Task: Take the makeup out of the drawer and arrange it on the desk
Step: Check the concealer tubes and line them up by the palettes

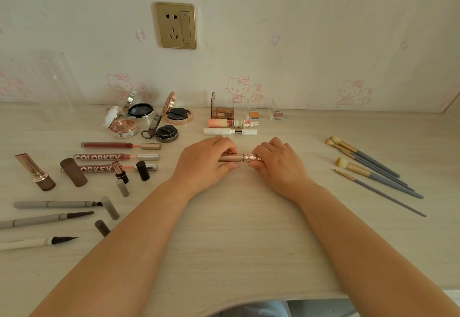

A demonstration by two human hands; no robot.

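Note:
A rose-gold tube (236, 158) lies level between both hands above the middle of the pale wooden desk (239, 237). My left hand (206, 164) grips its smooth body, and my right hand (276, 164) grips its ornate cap end. Behind the hands lie a white tube (230, 131) and a pink tube with a rabbit cap (232, 123). Open compacts (146, 120) sit at the back left. Lip glosses (119, 156), lipsticks (34, 172) and pencils (49, 204) lie uncapped on the left. The drawer is out of view.
Several blue-handled brushes (373, 167) lie fanned out on the right. An eyeshadow palette (222, 112) and two small clear pans (266, 113) stand by the wall. A clear organiser (49, 80) stands at the back left. A wall socket (176, 26) is above.

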